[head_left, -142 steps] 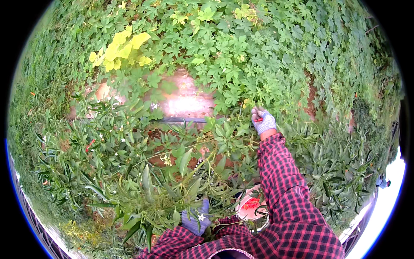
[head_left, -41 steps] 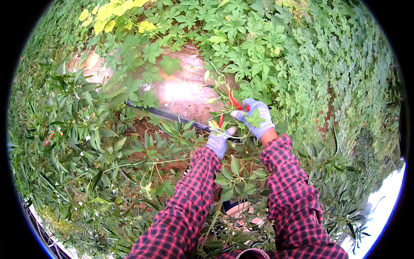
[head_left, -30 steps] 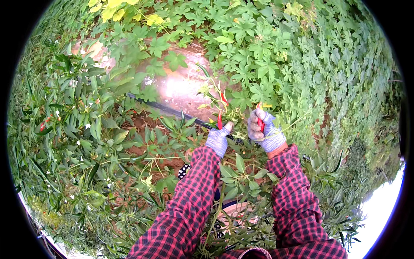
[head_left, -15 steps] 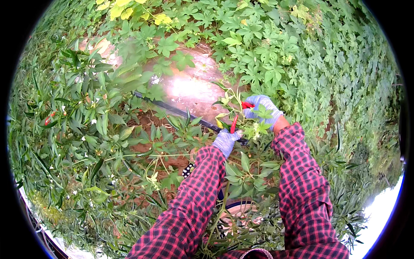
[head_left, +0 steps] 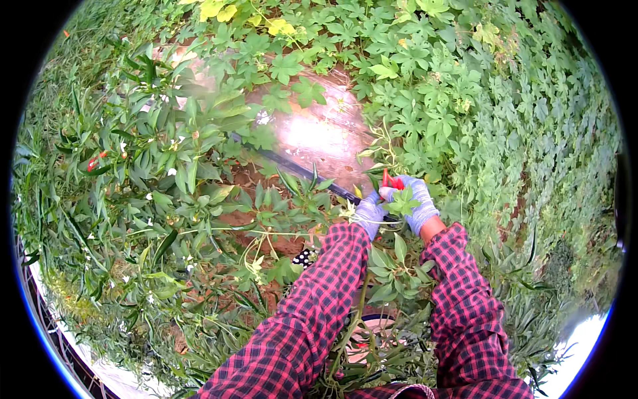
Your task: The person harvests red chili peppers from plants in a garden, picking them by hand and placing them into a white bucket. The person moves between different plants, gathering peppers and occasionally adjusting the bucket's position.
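Observation:
Red chili peppers (head_left: pixel 393 181) show at the fingers of my gloved right hand (head_left: pixel 417 205), which is closed on them. One pepper points upward between my two hands. My left hand (head_left: pixel 370 213), in a grey-blue glove, is right beside it with fingers curled in; whatever it holds is hidden. A thin chili plant branch (head_left: pixel 387 149) with narrow leaves rises just beyond both hands. A lobed green leaf (head_left: pixel 401 203) lies across the front of my right hand.
Leafy chili plants (head_left: pixel 179 153) with white flowers fill the left. Lobed-leaf vines (head_left: pixel 432 86) cover the back and right. A black hose (head_left: pixel 299 173) runs beside shiny plastic sheeting (head_left: pixel 319 133). Below my arms stands a pale, dark-rimmed bucket (head_left: pixel 377 319), partly behind stems.
My hands have come together, with the left moving toward the right. The red pepper that stuck up from my left hand is now at the right hand's fingers. The view has shifted slightly.

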The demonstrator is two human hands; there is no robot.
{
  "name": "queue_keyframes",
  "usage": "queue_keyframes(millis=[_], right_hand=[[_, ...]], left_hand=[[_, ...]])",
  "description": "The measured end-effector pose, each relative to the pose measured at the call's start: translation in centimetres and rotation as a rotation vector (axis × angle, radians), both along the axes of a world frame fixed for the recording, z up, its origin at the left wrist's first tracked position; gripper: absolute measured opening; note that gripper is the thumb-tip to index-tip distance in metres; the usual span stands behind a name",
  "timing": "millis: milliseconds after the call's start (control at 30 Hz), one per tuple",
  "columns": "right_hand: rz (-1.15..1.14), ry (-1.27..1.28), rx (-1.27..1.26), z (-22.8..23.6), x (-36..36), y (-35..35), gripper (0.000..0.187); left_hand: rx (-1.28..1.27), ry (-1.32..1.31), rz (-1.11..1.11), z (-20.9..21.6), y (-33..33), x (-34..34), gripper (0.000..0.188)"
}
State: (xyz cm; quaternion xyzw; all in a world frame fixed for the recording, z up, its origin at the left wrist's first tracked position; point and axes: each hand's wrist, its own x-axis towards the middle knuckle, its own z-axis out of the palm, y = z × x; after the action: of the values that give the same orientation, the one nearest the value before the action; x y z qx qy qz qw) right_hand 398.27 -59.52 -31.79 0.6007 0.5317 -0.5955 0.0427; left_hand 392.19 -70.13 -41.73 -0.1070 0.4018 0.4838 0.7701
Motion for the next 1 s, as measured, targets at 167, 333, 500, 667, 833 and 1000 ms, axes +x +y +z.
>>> queue_keyframes(millis=[167,333,500,667,833,1000], right_hand=[[0.189,-0.243,0.109,-4.3,1.6,-0.6,0.027],[-0.601,0.332,-0.436,-4.1,1.9,-1.7,0.016],[-0.667,0.365,-0.445,-2.5,3.9,-2.7,0.019],[0.276,-0.312,0.242,-1.8,1.6,-0.9,0.013],[-1.008,0.737,-0.316,-0.6,3.4,-1.3,0.014],[-1.179,1.359,-0.045,6.1,13.5,1.1,0.02]], left_hand=[[0.114,0.123,0.081,-2.1,-0.1,2.1,0.023],[0.226,0.281,0.004,-3.9,-0.7,0.6,0.031],[-0.026,0.298,-0.207,2.3,1.2,-1.1,0.037],[0.322,1.054,-0.955,-0.6,2.2,-1.3,0.026],[0.384,1.411,-1.051,1.6,0.7,-4.1,0.029],[-0.055,0.765,-0.732,5.2,2.1,-4.9,0.057]])
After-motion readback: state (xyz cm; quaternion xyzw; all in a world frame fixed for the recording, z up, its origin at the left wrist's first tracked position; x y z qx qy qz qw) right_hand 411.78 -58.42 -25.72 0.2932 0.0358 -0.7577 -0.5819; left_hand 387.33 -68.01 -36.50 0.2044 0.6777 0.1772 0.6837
